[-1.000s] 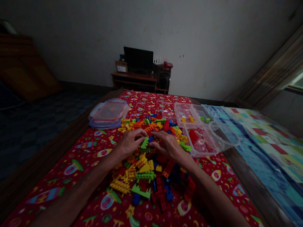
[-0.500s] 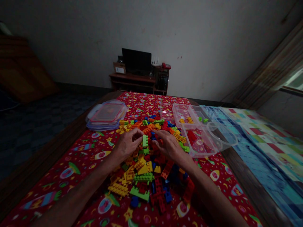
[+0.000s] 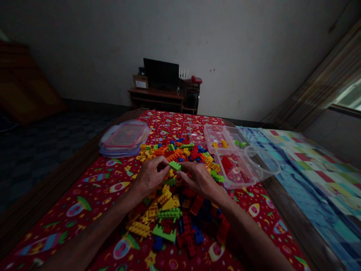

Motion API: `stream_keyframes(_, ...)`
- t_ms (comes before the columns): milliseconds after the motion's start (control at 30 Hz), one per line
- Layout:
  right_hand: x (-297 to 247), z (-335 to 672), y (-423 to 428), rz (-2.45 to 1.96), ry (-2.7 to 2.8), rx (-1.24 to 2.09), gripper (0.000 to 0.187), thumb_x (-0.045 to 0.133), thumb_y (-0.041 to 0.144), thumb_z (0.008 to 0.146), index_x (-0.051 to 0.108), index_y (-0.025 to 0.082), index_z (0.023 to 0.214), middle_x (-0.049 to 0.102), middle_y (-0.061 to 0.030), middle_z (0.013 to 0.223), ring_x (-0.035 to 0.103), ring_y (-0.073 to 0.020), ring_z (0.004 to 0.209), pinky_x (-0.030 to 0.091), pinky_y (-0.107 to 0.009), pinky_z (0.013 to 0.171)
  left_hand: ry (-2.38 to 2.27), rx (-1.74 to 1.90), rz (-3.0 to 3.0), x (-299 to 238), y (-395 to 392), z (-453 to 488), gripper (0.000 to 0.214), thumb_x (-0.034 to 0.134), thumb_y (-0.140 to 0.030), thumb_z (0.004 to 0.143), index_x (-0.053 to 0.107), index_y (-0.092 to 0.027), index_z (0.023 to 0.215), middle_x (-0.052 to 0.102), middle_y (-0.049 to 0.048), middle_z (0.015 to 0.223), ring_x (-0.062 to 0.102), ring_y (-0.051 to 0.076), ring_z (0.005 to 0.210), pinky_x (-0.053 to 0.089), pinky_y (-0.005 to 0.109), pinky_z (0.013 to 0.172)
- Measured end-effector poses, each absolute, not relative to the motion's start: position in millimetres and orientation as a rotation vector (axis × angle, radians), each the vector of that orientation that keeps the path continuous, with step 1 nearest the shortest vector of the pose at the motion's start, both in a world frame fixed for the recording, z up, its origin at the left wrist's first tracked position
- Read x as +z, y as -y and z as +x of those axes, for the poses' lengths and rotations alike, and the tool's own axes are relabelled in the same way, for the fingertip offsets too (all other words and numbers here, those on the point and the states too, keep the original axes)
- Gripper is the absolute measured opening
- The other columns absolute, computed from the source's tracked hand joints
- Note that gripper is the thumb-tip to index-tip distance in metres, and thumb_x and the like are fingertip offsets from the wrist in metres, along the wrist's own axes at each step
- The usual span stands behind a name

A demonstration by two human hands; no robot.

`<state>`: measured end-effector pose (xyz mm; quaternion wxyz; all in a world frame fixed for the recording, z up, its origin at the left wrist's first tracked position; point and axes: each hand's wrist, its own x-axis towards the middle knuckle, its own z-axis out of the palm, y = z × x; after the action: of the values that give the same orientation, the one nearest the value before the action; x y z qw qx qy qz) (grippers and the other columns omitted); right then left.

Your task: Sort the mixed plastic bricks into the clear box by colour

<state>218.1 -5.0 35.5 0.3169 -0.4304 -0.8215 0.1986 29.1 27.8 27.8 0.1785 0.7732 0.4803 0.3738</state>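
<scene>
A heap of small plastic building bricks [image 3: 172,203] in red, yellow, orange, green and blue covers the middle of a red patterned tablecloth [image 3: 93,188]. My left hand [image 3: 149,177] and my right hand [image 3: 197,178] meet above the heap, both pinching one light green brick [image 3: 175,165] between their fingertips. The fingers of both hands are curled. My forearms reach in from the bottom of the view.
A clear compartment box [image 3: 239,158] with a few bricks inside stands at the right of the heap. Stacked clear lids [image 3: 124,137] lie at the far left. A patchwork mat [image 3: 318,165] lies right of the table; a desk with a monitor [image 3: 161,74] stands at the wall.
The green brick has turned from upright to flat between my fingertips, and both hands have drawn slightly closer together above the heap.
</scene>
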Motion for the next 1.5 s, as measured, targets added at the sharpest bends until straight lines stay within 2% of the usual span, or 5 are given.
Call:
stream_keyframes(267,42.6,224.3,-1.8,-1.270,2.042,0.621,0.023,0.051,0.029,0.088,0.057,0.016,0.070,0.050,0.0044,0.060,0.043,-0.0082,0.055,0.026,-0.021,0.053,-1.280,1.064,2.244,25.8,-28.0,29.0,0.022,0.053,-0.035,0.080,0.060,-0.018,0.068,0.062,-0.0010,0.062,0.055,0.012,0.056,0.041,0.022,0.055)
stream_keyframes(500,45.2,246.8,-13.3,-1.319,1.964,0.484,0.027,0.052,0.036,0.087,0.059,0.016,0.069,0.053,0.0034,0.060,0.046,-0.0089,0.056,0.028,-0.021,0.054,-1.185,1.022,2.348,22.1,-32.3,26.1,0.026,0.049,-0.035,0.086,0.063,-0.018,0.074,0.067,0.0015,0.071,0.061,0.015,0.065,0.045,0.023,0.062)
stream_keyframes(1033,70.5,403.5,-80.1,-2.305,1.446,-0.345,0.032,0.052,0.030,0.086,0.068,0.009,0.104,0.067,-0.0227,0.104,0.060,-0.0318,0.101,0.043,-0.042,0.083,-1.036,0.787,2.510,4.8,-40.6,19.3,0.021,0.049,-0.032,0.085,0.067,-0.021,0.087,0.072,0.0027,0.088,0.067,0.017,0.082,0.051,0.025,0.074)
stream_keyframes(1333,49.3,295.6,-39.3,-1.687,1.993,0.031,0.026,0.046,0.025,0.090,0.071,0.016,0.090,0.070,-0.0068,0.078,0.062,-0.0157,0.070,0.040,-0.025,0.065,-1.166,0.893,2.522,10.3,-53.7,3.9,0.022,0.048,-0.029,0.084,0.067,-0.019,0.087,0.070,0.0055,0.090,0.065,0.019,0.085,0.051,0.029,0.079)
stream_keyframes(1500,33.4,264.8,-28.8,-1.554,2.300,0.114,0.019,0.054,0.020,0.086,0.068,0.017,0.099,0.070,-0.0094,0.093,0.062,-0.0183,0.083,0.042,-0.026,0.070,-1.232,0.829,2.558,0.0,-61.0,-3.9,0.024,0.050,-0.028,0.082,0.067,-0.016,0.094,0.068,0.0089,0.097,0.063,0.021,0.094,0.049,0.033,0.087)
